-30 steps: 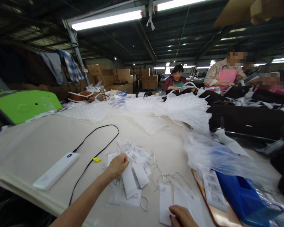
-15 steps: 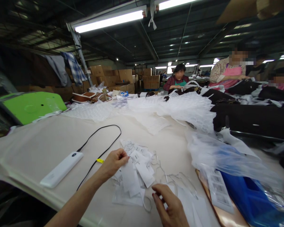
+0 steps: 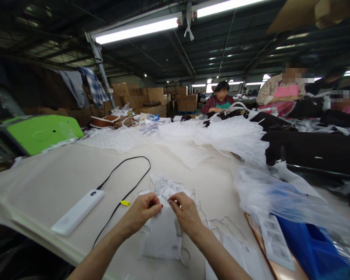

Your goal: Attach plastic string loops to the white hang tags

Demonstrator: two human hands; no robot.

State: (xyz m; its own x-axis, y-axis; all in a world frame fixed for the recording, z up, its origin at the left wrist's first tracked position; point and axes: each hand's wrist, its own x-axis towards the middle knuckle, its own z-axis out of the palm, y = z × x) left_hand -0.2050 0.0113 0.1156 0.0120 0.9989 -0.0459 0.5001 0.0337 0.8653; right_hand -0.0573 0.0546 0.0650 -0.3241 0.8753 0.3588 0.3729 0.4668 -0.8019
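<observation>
Evidently the work is midway: a white tag (image 3: 162,224) is between the two hands, over a heap of white tags (image 3: 165,185) on the counter (image 3: 61,171), many of which lie loose and overlapping. The left hand (image 3: 161,206) pinches the tag near its top, thumb against finger. The right hand (image 3: 169,200) has its fingertips close together beside that same end (whether they grip the string or nothing, I cannot tell). Near the right forearm lies a second group of tags (image 3: 242,252) with strings, apart from the heap; which of them are finished, the view does not settle.

As for writing, the long barcode label (image 3: 275,237) beside the blue tray (image 3: 299,233) shows stacked bars, but no legible figures. Print on tags in the heap is too small to read, and so is the yellow marker (image 3: 125,203) on the black cable (image 3: 141,156).
</observation>
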